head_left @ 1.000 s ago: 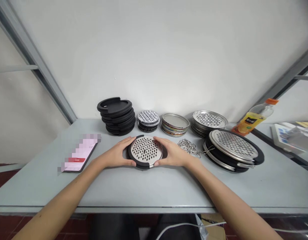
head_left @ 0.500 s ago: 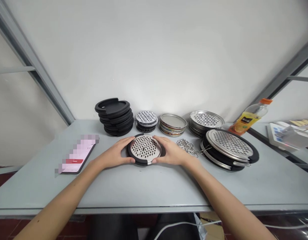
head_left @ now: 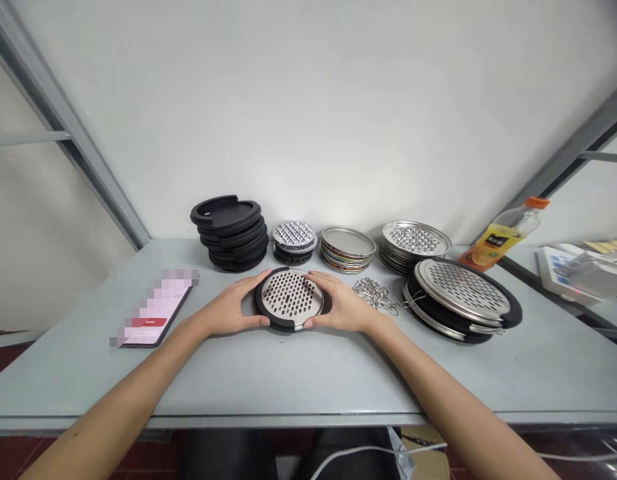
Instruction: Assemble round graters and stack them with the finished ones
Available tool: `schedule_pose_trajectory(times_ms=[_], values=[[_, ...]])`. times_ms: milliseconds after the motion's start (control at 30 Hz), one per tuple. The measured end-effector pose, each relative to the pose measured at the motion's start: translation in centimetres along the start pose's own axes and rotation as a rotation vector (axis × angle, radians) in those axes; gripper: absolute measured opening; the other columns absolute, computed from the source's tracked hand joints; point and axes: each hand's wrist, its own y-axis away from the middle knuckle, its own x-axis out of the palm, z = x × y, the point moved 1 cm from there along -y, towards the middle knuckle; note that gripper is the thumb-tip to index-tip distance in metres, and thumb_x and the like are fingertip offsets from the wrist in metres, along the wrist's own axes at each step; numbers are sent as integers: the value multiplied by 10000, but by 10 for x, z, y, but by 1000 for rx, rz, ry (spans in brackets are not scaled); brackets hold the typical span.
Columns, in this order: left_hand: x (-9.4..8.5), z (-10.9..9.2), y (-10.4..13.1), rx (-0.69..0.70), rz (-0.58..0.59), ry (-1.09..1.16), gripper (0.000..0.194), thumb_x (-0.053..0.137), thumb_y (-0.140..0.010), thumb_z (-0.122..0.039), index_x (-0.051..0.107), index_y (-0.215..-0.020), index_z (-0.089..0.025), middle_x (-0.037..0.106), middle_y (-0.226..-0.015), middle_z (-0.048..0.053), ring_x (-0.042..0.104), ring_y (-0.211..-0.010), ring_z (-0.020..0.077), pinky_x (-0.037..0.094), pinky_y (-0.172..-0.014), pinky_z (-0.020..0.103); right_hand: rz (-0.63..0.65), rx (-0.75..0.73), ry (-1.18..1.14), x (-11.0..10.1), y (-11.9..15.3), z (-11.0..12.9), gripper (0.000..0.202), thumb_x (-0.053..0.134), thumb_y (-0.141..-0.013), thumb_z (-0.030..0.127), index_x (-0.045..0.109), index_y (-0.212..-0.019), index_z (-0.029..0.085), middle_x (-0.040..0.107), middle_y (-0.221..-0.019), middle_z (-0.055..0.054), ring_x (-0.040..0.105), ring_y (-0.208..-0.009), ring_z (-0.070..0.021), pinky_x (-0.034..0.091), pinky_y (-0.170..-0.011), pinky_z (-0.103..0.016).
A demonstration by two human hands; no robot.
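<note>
A round metal grater disc with a black rim (head_left: 290, 299) lies on the table in front of me, slots facing up. My left hand (head_left: 233, 305) grips its left edge, thumb at the near side and fingers at the far side. On the opposite edge, my right hand (head_left: 341, 301) holds it the same way, fingertips over the metal. Behind it stand a stack of black round holders (head_left: 231, 233), a small stack of spiked grater discs (head_left: 294, 237), a stack of flat metal discs (head_left: 348, 245) and a stack of larger grater plates (head_left: 414, 241).
Metal chain links (head_left: 375, 293) lie right of my right hand, beside a pile of assembled graters (head_left: 461, 293). An orange-capped juice bottle (head_left: 505, 233) leans at the back right. A phone (head_left: 161, 307) rests on the left of the grey table (head_left: 283, 393). A wall closes the back.
Both hands stay around the grater disc, nearly still. The view has shifted very slightly, and the digits on the phone screen differ.
</note>
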Motion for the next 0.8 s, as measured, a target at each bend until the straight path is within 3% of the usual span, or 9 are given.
schedule_pose_trajectory(times_ms=[433, 633, 800], values=[[-1, 1, -2, 35, 5, -10, 914, 724, -725, -562, 316, -1476, -237, 365, -1509, 98, 348, -1379, 303, 277, -1146, 466, 1, 27, 13, 5, 3, 3, 1016, 745, -604, 649, 401, -1409, 133, 421, -1424, -216, 412, -1320, -358, 338, -1095, -522], [7, 0, -3, -8, 55, -90, 1065, 778, -586, -642, 338, -1471, -245, 207, -1568, 125, 257, -1410, 372, 272, -1137, 514, -25, -31, 34, 3, 0, 8, 963, 731, -644, 630, 394, -1413, 158, 477, -1381, -194, 467, -1273, -342, 373, -1071, -508], [8, 3, -2, -10, 14, -162, 990, 746, -615, -661, 401, -1441, -238, 228, -1563, 127, 261, -1407, 376, 268, -1134, 530, -22, -4, 85, 5, 0, 7, 909, 694, -694, 625, 406, -1402, 134, 463, -1391, -226, 439, -1298, -359, 367, -1066, -534]])
